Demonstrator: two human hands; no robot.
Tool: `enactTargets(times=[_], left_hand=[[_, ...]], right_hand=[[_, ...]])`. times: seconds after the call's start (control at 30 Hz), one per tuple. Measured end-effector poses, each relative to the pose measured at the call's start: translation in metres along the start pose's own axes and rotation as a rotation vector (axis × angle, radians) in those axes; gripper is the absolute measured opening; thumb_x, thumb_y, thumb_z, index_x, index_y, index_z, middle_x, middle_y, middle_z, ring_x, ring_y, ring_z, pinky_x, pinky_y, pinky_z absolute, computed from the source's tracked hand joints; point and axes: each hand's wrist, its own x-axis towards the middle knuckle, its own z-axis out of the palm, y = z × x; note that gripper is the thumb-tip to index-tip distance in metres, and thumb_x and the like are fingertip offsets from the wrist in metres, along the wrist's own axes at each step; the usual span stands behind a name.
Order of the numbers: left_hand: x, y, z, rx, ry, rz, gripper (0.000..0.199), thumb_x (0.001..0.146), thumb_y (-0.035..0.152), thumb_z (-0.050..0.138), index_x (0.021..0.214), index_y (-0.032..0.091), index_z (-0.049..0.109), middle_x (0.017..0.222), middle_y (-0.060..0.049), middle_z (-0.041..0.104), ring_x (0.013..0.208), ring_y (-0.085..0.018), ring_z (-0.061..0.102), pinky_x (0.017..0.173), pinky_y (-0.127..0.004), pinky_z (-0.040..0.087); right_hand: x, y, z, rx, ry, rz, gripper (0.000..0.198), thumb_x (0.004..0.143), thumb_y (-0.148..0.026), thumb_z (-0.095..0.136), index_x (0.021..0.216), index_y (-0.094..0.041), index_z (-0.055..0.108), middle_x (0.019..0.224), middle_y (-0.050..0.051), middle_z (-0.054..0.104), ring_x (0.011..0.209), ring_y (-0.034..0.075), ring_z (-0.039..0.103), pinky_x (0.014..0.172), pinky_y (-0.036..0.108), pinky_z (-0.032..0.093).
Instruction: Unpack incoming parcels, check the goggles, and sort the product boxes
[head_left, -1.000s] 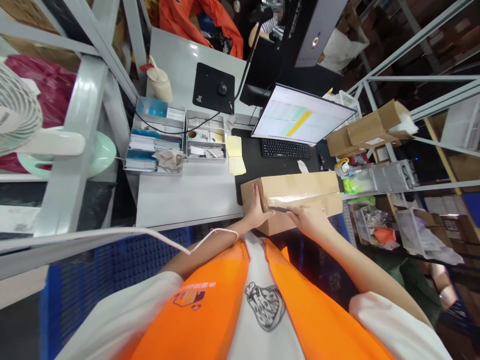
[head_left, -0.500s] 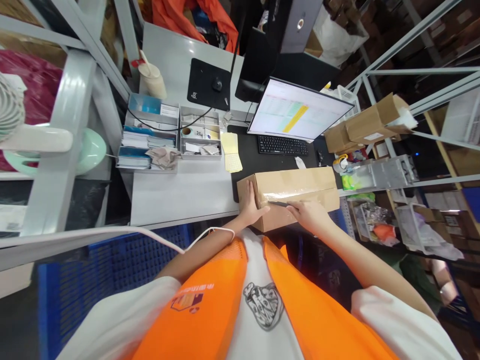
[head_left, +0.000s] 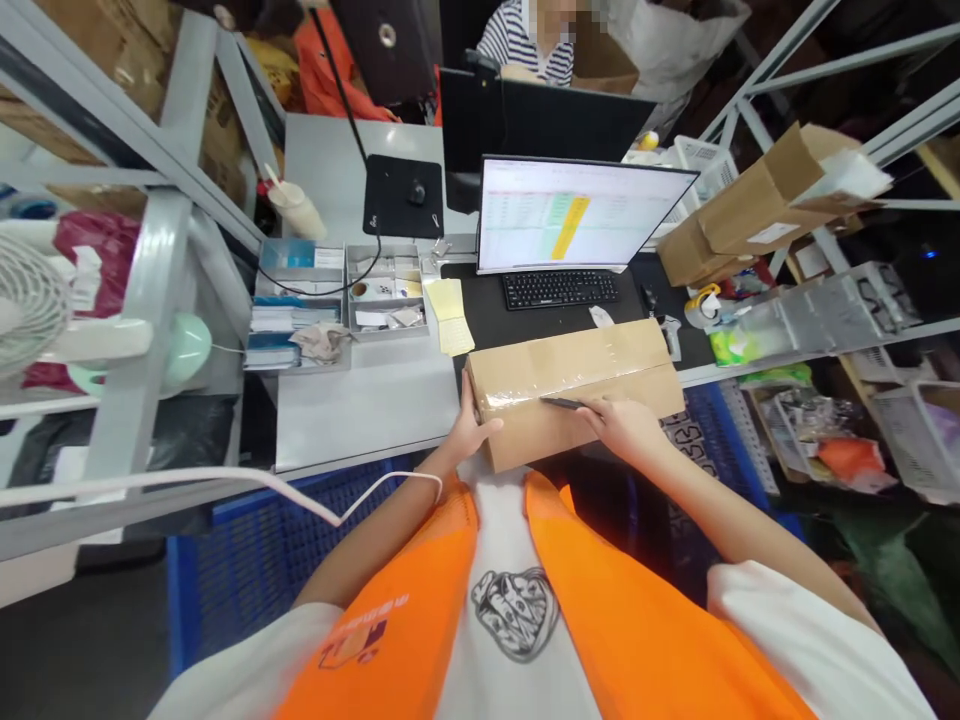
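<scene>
A long cardboard box (head_left: 555, 365) lies at the front edge of the desk, with shiny clear tape along its top seam. My left hand (head_left: 471, 425) grips the box's left end, thumb on the near side and fingers partly hidden behind the end. Between the fingers of my right hand (head_left: 619, 425) is a slim dark utility knife (head_left: 561, 403). Its tip points left and meets the box at the taped seam. The right hand is closed around the handle, close against the near side of the box.
Behind the box stand a keyboard (head_left: 559, 289) and a monitor (head_left: 577, 215). Yellow notepaper (head_left: 450, 315) and divided trays (head_left: 386, 290) lie left. A tape roll (head_left: 703, 305) and an open carton (head_left: 780, 200) are right. A person (head_left: 529, 45) is beyond the monitor.
The knife tip has shifted right along the seam, away from the box's left end. My left fingers have slid further round that end. The view has tilted, bringing the person into sight.
</scene>
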Motion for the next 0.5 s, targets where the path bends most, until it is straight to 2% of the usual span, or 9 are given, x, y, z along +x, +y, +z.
enactTargets(times=[0.17,0.27,0.37,0.5], left_hand=[[0.001,0.008,-0.002,-0.024,0.012,-0.044,0.142,0.071,0.06,0.085,0.166,0.023,-0.014,0.175,-0.016,0.003,0.159,-0.037,0.015,0.13,-0.051,0.017],[0.0,0.012,-0.004,0.001,0.034,-0.086,0.14,0.069,0.061,0.086,0.167,0.027,-0.009,0.175,-0.013,0.005,0.159,-0.037,0.016,0.13,-0.051,0.016],[-0.001,0.017,-0.005,0.046,0.05,-0.135,0.145,0.065,0.065,0.087,0.167,0.025,-0.01,0.174,-0.016,0.005,0.159,-0.038,0.015,0.13,-0.052,0.017],[-0.001,0.024,-0.001,0.02,0.075,-0.164,0.147,0.063,0.065,0.087,0.167,0.024,-0.008,0.173,-0.018,0.012,0.157,-0.039,0.024,0.127,-0.053,0.029]], right_hand=[[0.008,0.041,0.011,0.049,0.048,0.005,0.042,0.108,-0.048,0.044,0.132,-0.027,0.071,0.115,0.008,0.077,0.102,0.027,0.073,0.081,0.033,0.054],[0.012,0.066,0.018,0.09,0.055,0.031,0.042,0.107,-0.049,0.045,0.132,-0.028,0.072,0.116,0.007,0.077,0.103,0.028,0.073,0.083,0.034,0.054],[0.013,0.088,0.021,0.123,0.05,0.048,0.043,0.106,-0.05,0.046,0.132,-0.028,0.072,0.116,0.008,0.077,0.105,0.029,0.073,0.085,0.035,0.054],[0.013,0.117,0.025,0.164,0.077,0.063,0.04,0.106,-0.048,0.048,0.129,-0.029,0.074,0.115,0.007,0.078,0.107,0.028,0.072,0.087,0.034,0.053]])
